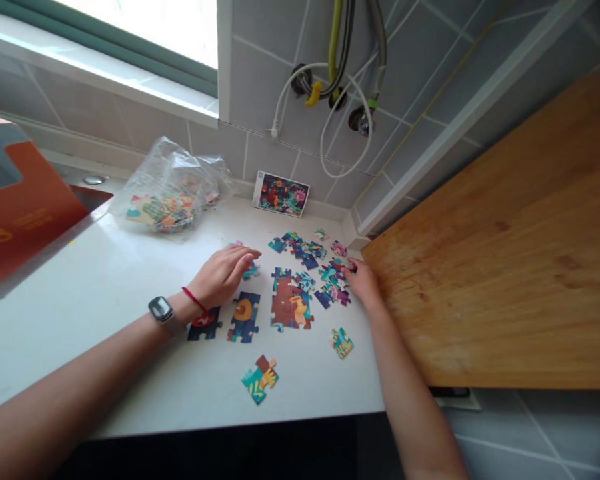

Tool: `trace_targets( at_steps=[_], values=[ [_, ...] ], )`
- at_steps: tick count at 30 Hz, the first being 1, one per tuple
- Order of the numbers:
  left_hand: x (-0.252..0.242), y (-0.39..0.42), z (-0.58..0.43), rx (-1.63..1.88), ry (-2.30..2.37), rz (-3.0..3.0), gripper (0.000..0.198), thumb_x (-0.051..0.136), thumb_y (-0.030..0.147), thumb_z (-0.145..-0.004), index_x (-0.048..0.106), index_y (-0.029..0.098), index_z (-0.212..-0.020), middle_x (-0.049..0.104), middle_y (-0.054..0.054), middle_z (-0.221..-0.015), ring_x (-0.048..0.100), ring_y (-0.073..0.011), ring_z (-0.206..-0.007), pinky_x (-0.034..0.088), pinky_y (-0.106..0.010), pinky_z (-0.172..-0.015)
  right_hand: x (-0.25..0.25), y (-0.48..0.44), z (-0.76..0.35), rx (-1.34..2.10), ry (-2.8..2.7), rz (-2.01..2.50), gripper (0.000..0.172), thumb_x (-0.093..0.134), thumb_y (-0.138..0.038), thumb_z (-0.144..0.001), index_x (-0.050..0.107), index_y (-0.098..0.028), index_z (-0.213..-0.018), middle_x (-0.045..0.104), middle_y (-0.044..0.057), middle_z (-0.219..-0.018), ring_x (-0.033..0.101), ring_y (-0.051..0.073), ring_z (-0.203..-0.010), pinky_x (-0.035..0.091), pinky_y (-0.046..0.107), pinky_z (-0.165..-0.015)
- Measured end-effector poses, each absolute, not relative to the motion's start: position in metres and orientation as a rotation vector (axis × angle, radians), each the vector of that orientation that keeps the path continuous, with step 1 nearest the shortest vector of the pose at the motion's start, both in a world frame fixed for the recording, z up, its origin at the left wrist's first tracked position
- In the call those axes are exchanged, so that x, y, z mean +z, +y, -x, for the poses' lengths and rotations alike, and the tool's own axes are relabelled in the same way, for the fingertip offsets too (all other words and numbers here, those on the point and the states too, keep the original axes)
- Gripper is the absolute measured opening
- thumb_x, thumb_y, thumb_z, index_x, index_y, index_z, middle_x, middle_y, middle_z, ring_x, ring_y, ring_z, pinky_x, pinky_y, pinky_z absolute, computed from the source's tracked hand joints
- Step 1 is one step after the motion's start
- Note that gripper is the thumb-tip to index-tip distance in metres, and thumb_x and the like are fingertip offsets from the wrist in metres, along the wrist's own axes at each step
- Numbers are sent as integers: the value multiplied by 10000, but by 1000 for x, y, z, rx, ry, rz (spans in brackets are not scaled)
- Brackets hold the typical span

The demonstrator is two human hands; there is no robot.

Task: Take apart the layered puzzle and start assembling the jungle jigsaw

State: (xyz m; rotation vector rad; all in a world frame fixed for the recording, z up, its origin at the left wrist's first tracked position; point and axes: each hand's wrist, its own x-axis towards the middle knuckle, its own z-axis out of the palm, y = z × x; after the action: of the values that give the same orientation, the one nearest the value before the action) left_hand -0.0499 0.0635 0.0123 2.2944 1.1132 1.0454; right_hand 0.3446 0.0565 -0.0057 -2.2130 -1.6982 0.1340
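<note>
My left hand [225,273] lies low over the white counter, palm down and fingers stretched out, partly covering a teal puzzle piece [251,271]. At the right edge of a loose pile, the curled fingers of my right hand [363,281] pinch a dark puzzle piece [337,264]; the fingertips are partly hidden. Between the hands lies a joined brown section [284,303] with a dog-like animal. Left of it are a joined lion section [243,317] and a dark piece with red [205,325], partly under my left wrist. Nearer me lie a green-and-yellow piece [260,380] and another leafy piece [342,343].
A picture card [281,194] leans against the tiled wall. Left of it sits a clear plastic bag [173,200] of more pieces. An orange box [25,200] stands far left. A wooden panel [505,247] borders the right side; hoses and a white cable [323,143] hang above.
</note>
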Motion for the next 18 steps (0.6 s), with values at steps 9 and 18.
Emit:
trace_targets(
  at_steps=[9, 18],
  values=[
    [22, 69, 53, 1428, 1109, -1458, 807, 141, 720, -1023, 722, 161, -975, 795, -129, -950, 754, -262, -955, 563, -397, -848, -22, 63, -351, 85, -1735, 2089, 547, 683, -393, -889, 649, -195, -1398, 680, 142, -1335, 621, 312, -1245, 453, 452, -1109],
    [16, 71, 53, 1368, 1096, -1446, 849, 142, 787, -984, 713, 159, -966, 795, -137, -920, 759, -274, -943, 566, -401, -824, -29, 70, -355, 160, -1723, 1950, 400, 692, -316, -844, 756, -177, -1214, 739, 122, -1102, 689, 274, -1046, 522, 439, -1009]
  ],
)
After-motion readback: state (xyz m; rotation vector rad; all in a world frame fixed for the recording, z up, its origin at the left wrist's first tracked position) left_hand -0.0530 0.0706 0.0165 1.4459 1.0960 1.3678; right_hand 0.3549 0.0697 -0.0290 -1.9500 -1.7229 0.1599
